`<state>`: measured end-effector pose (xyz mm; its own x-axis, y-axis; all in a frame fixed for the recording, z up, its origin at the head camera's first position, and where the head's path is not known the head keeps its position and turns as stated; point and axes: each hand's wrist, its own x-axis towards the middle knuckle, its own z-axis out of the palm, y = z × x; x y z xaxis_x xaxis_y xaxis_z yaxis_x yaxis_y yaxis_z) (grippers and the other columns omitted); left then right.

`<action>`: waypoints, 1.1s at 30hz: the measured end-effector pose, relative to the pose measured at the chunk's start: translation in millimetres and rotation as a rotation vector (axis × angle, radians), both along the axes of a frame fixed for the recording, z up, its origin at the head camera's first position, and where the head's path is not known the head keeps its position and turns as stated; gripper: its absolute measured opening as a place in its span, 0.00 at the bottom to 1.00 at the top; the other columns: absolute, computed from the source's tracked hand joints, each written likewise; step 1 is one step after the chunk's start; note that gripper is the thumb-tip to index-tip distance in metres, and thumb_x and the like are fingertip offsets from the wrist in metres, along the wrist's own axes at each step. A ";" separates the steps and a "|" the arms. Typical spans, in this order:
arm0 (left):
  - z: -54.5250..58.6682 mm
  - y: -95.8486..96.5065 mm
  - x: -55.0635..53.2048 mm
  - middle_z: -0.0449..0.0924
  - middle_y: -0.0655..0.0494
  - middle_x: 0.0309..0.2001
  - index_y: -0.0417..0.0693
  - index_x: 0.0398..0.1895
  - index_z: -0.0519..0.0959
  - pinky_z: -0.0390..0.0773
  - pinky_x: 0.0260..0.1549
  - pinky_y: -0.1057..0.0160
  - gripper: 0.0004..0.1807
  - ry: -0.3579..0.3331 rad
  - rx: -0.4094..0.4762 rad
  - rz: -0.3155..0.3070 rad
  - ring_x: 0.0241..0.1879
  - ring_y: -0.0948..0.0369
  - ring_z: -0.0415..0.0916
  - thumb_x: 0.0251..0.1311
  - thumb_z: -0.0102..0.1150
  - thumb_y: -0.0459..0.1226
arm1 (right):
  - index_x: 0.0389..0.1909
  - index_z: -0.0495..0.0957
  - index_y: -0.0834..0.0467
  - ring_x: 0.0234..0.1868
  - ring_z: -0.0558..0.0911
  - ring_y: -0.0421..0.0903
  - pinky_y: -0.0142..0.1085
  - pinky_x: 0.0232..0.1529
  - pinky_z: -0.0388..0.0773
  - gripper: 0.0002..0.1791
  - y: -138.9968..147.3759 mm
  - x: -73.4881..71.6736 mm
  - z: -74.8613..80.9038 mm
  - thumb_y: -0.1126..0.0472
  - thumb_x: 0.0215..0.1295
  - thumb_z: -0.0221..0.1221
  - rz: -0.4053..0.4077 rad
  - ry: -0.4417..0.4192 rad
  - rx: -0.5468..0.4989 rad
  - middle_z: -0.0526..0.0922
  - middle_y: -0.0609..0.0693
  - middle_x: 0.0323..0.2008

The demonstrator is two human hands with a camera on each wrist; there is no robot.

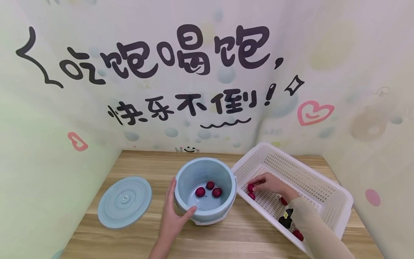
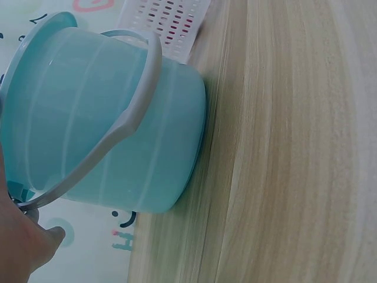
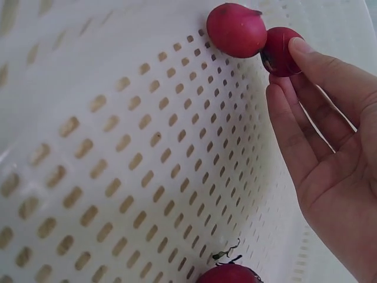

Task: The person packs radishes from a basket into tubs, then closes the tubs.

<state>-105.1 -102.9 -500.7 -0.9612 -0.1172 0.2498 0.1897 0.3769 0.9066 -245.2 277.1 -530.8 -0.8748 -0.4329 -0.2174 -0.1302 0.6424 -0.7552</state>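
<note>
A light blue bucket (image 1: pixel 191 172) stands in the middle of the table, with three red radishes (image 1: pixel 200 192) on its floor. My left hand (image 1: pixel 174 217) holds it from the left, thumb at the front rim and fingers along the outer wall. In the left wrist view the bucket's grey handle (image 2: pixel 141 106) hangs down its side. Inside the white perforated basket (image 1: pixel 326 183), my right hand (image 1: pixel 273 183) pinches a radish (image 3: pixel 281 52) between thumb and fingers. Another radish (image 3: pixel 237 30) lies right beside it. More radishes (image 1: pixel 298 235) lie farther along the basket, partly hidden by the forearm.
A round blue lid (image 1: pixel 113 201) lies flat on the wooden table (image 1: pixel 129 239), left of the bucket. The basket stands close against the bucket's right side. A printed wall covering (image 1: pixel 155 136) rises behind the table and along both sides.
</note>
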 end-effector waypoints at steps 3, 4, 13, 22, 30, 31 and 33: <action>-0.3 0.0 0.2 0.49 0.56 0.80 0.66 0.80 0.50 0.55 0.72 0.33 0.58 0.004 -0.001 0.003 0.78 0.48 0.49 0.47 0.77 0.45 | 0.50 0.87 0.50 0.46 0.83 0.40 0.28 0.43 0.80 0.16 1.2 -0.2 1.1 0.55 0.61 0.68 -0.015 0.018 0.020 0.88 0.50 0.49; -0.5 -0.1 0.2 0.49 0.57 0.80 0.68 0.79 0.49 0.55 0.72 0.33 0.58 0.005 -0.003 0.004 0.78 0.48 0.49 0.47 0.77 0.45 | 0.49 0.87 0.49 0.46 0.83 0.39 0.28 0.43 0.80 0.15 1.7 -0.5 1.2 0.55 0.60 0.68 -0.015 0.027 0.025 0.88 0.50 0.49; -2.1 -0.6 -0.2 0.49 0.57 0.80 0.71 0.79 0.49 0.56 0.72 0.33 0.58 -0.005 -0.007 0.005 0.78 0.48 0.49 0.48 0.77 0.46 | 0.51 0.86 0.53 0.47 0.83 0.37 0.28 0.46 0.78 0.19 3.8 -1.0 7.3 0.53 0.59 0.69 -0.021 -0.013 -0.021 0.88 0.49 0.49; -2.1 -1.3 0.0 0.48 0.57 0.80 0.62 0.80 0.50 0.56 0.71 0.32 0.58 -0.014 -0.010 0.007 0.78 0.47 0.49 0.48 0.77 0.46 | 0.51 0.86 0.55 0.50 0.81 0.41 0.27 0.47 0.76 0.18 4.2 0.1 19.2 0.55 0.60 0.68 0.021 0.004 -0.035 0.88 0.49 0.49; -2.7 -1.8 -0.2 0.48 0.57 0.80 0.62 0.80 0.50 0.56 0.71 0.31 0.58 -0.011 -0.011 0.005 0.78 0.47 0.49 0.48 0.77 0.46 | 0.52 0.84 0.61 0.46 0.82 0.36 0.25 0.46 0.77 0.18 4.0 0.5 26.2 0.57 0.63 0.66 0.099 0.068 -0.076 0.88 0.55 0.49; -2.9 -1.9 -0.3 0.48 0.57 0.80 0.62 0.80 0.50 0.56 0.71 0.32 0.58 -0.010 -0.011 0.005 0.78 0.47 0.49 0.48 0.77 0.46 | 0.52 0.84 0.62 0.45 0.82 0.35 0.25 0.46 0.78 0.18 4.0 0.6 27.3 0.58 0.63 0.66 0.113 0.080 -0.087 0.88 0.56 0.48; -3.2 -1.8 -0.5 0.48 0.57 0.80 0.63 0.80 0.50 0.56 0.71 0.32 0.58 -0.009 -0.010 0.003 0.79 0.47 0.49 0.48 0.77 0.46 | 0.52 0.84 0.64 0.44 0.82 0.33 0.25 0.46 0.79 0.19 3.6 1.0 30.0 0.59 0.63 0.66 0.126 0.091 -0.109 0.88 0.57 0.48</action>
<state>-105.6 -104.8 -503.9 -0.9630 -0.1181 0.2423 0.1802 0.3862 0.9047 -244.1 280.6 -500.7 -0.8259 -0.5572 -0.0862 -0.2753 0.5319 -0.8008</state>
